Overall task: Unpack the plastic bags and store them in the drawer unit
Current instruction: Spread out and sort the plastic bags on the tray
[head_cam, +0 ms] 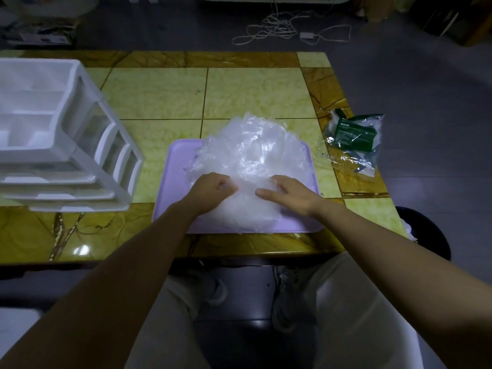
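Home room: tiled table [159,94], loose floor cables [279,27].

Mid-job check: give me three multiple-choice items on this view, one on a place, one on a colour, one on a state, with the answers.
1. The pile of plastic bags lies:
A on the floor
B on the tray
C on a chair

2. The tray is:
A lilac
B red
C black

3. The left hand and right hand are:
A both on the pile
B both in the air
C both under the table

Answers:
1 B, the pile sits within the tray's rim.
2 A, its bare edge shows lilac.
3 A, both hands touch the near side of the plastic.
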`<state>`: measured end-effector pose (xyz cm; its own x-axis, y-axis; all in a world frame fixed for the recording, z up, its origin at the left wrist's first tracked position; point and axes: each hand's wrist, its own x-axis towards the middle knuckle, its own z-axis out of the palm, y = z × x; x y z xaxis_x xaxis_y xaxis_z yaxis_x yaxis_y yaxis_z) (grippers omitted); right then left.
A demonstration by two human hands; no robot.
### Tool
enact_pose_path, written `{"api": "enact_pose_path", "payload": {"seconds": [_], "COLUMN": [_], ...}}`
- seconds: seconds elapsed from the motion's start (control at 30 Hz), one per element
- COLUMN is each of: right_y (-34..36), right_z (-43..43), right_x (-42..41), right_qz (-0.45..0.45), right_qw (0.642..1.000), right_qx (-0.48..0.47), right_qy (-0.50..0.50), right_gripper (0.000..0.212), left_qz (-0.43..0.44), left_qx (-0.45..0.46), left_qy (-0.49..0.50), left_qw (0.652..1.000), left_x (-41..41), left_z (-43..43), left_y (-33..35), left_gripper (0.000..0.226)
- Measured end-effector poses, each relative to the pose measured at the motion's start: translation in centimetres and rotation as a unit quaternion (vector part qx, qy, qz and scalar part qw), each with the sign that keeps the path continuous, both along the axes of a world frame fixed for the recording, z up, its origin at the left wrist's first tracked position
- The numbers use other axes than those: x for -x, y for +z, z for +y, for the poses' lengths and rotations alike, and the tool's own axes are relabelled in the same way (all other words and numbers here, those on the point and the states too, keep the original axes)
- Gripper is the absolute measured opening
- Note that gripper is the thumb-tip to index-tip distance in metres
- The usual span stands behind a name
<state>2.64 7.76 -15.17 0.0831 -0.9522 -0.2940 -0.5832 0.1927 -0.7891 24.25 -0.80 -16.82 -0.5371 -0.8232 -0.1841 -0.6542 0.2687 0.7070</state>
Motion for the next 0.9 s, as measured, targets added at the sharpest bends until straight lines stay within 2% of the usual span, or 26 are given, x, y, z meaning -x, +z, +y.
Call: {"api": "enact_pose_path", "payload": {"seconds": [0.1, 0.13, 0.17, 0.2, 0.23, 0.37, 0.47, 0.6, 0.67, 0.73, 0.8, 0.9], "right_y": [-0.5, -0.9, -1.3, -1.2, -1.2, -0.5, -0.1, -0.1, -0.4, -0.4, 0.0, 0.7], "right_z": [0.0, -0.3, -0.7, -1.0, -1.2, -2.1, -2.0, -1.9, -2.4, -3.0, -3.3, -3.1], "right_x": [0.3, 0.5, 0.6, 0.5, 0.4, -0.2, -0.4, -0.1, 0.0, -0.3, -0.7, -0.8], "right_qz": [0.081, 0.11, 0.113, 0.099, 0.077, 0.025, 0.027, -0.024, 0.036, 0.083, 0.07, 0.014], "right_qw": [0.996, 0.993, 0.993, 0.994, 0.996, 0.997, 0.997, 0.997, 0.996, 0.99, 0.984, 0.976], "right_qx": [0.001, 0.015, 0.033, 0.047, 0.04, -0.016, -0.041, -0.029, -0.007, 0.026, 0.055, 0.066], "right_qy": [0.028, 0.028, 0.018, -0.001, -0.028, -0.073, -0.058, -0.074, -0.081, -0.11, -0.152, -0.205], "right_gripper": [0.07, 0.064, 0.047, 0.03, 0.023, 0.034, 0.029, 0.036, 0.029, 0.041, 0.042, 0.037], "left_qz": [0.004, 0.006, 0.008, 0.011, 0.01, -0.039, 0.001, 0.015, 0.005, 0.007, 0.007, 0.014], "left_qx": [0.02, 0.023, 0.02, 0.012, 0.002, 0.004, -0.006, -0.004, 0.025, 0.061, 0.137, 0.284], "left_qy": [0.006, 0.011, 0.019, 0.025, 0.03, 0.02, 0.037, 0.044, 0.038, 0.048, 0.09, 0.216], "left_qw": [1.0, 1.0, 1.0, 1.0, 1.0, 0.999, 0.999, 0.999, 0.999, 0.997, 0.986, 0.934], "left_x": [0.3, 0.3, 0.3, 0.4, 0.4, 0.7, 0.7, 1.1, 1.4, 1.5, 1.5, 1.6], "left_z": [0.1, 0.2, 0.2, 0.2, 0.3, 0.8, 0.3, -0.4, -0.2, 0.0, 0.3, 1.1], "left_y": [0.2, 0.2, 0.2, 0.4, 0.4, 0.4, 0.5, 0.8, 1.0, 1.0, 1.2, 2.5], "left_gripper": [0.066, 0.071, 0.072, 0.071, 0.069, 0.061, 0.024, 0.031, 0.035, 0.033, 0.034, 0.041]}}
